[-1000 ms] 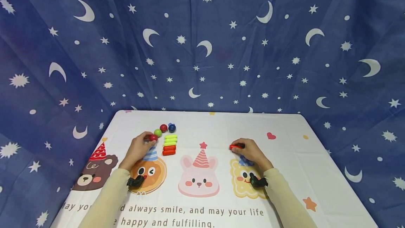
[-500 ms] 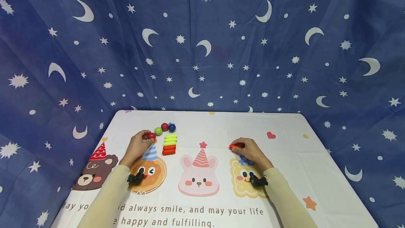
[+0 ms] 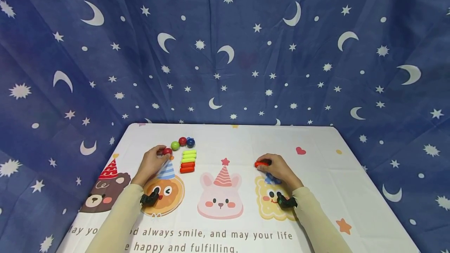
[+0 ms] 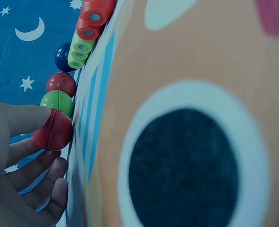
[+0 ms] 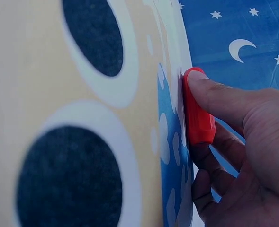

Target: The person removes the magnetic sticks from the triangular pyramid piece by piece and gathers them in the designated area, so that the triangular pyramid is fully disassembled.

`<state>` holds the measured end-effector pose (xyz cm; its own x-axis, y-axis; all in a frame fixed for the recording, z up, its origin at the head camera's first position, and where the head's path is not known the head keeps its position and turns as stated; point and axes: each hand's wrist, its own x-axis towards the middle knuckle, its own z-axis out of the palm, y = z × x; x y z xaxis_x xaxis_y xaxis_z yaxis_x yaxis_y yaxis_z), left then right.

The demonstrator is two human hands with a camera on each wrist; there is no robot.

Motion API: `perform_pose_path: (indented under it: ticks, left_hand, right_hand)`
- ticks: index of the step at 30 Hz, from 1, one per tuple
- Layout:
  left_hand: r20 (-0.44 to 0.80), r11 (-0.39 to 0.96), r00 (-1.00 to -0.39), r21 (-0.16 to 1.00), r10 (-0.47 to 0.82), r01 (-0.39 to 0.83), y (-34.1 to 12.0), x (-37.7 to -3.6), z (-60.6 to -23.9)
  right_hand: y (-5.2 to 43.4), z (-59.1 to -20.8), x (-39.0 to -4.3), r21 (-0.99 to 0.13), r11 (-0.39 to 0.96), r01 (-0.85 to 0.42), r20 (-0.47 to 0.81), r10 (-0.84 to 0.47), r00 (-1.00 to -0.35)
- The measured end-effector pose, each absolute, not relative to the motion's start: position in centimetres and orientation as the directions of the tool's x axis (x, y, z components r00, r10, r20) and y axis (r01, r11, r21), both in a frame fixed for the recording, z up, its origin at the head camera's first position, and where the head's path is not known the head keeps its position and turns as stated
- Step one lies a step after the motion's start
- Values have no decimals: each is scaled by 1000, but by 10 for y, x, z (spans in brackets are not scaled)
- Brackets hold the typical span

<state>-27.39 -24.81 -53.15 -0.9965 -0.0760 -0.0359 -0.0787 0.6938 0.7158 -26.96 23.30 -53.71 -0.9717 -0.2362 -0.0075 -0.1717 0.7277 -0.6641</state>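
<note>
While both hands rest on the table (image 3: pixel 316 175), each one holds a small toy. The left hand (image 3: pixel 152 164) pinches a red ball (image 3: pixel 167 151) between the thumb and the fingers; in the left wrist view the thumb (image 4: pixel 28 118) lies on top of this ball (image 4: pixel 54 130) and the other fingers curl below it. The ball sits on the cloth at the near left end of a short curved row of balls. Just beside it, maybe touching, is a green ball (image 3: pixel 175 145), then a dark red ball (image 3: pixel 182 141) and a blue ball (image 3: pixel 190 142). Near these balls lies a stack of short sticks: green sticks (image 3: pixel 189 154) at the far side and red sticks (image 3: pixel 187 167) at the near side, all parallel.

The right hand (image 3: pixel 277 169) is well apart from this group, on the right half of the table. It grips a red stick (image 3: pixel 261 163), which lies flat on the cloth. In the right wrist view the thumb (image 5: pixel 215 94) presses along the stick (image 5: pixel 196 113) and the fingers curl under it. A blue curtain (image 3: pixel 225 50) with moons and stars hangs behind the table.
</note>
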Motion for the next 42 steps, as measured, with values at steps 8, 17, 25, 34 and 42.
perform_pose_path:
  ticks: [8, 17, 25, 34, 42]
  left_hand:
    - [38, 686, -996, 727, -81, -28, -248, -266, -523]
    - [215, 678, -975, 725, -56, 121, -227, -257, -500]
    - [294, 666, -956, 712, 5, 222, -206, -252, -488]
    - [296, 640, -953, 722, 62, 265, -190, -247, -490]
    - [311, 596, -941, 734, 133, 327, -159, -248, -487]
  right_hand:
    - [233, -538, -270, -664, 726, -177, -9, -245, -969]
    - [234, -534, -270, -665, 731, -154, -32, -234, -972]
    - [237, -535, -266, -676, 708, -201, 43, -235, -971]
    - [239, -537, -262, -673, 719, -172, 26, -209, -977]
    - [242, -535, -261, -650, 735, -192, 31, -226, -974]
